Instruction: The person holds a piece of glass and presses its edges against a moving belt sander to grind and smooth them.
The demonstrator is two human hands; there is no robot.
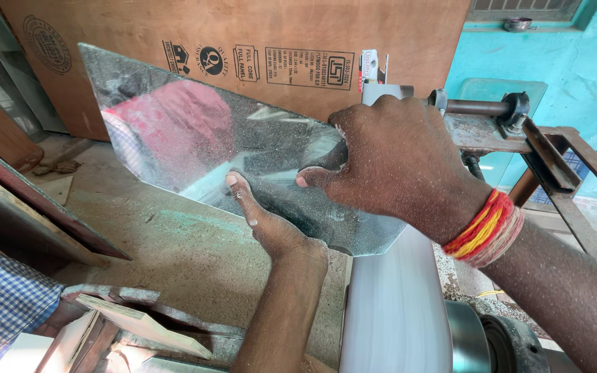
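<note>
Head view: A person holds a mirror pane (195, 138) over a white sanding belt (392, 311), both bare hands on the glass. The right hand (399, 162) lies over the pane's right end from above, fingers curled down past the far edge and the thumb pressed flat on the face, a closed grip on the glass. A red and yellow thread band (488, 228) wraps the right wrist. The left hand (267, 221) comes up from below, palm against the pane's lower edge and thumb tip touching its face; its fingers are hidden behind the glass, so how far they close cannot be told. The pane is tilted, its left end raised and reaching toward a brown plywood sheet (243, 48) that leans behind it. The glass is dusted with fine specks and reflects a red shape. Its right end sits above the belt's far end, near a rusty metal frame (547, 159) that carries a shaft. A steel drum (468, 338) shows beside the belt at lower right. Wood offcuts (139, 324) lie at lower left on the dusty floor (174, 242), beside a checked blue sleeve (5, 304). The wall (575, 62) at right is turquoise.
</note>
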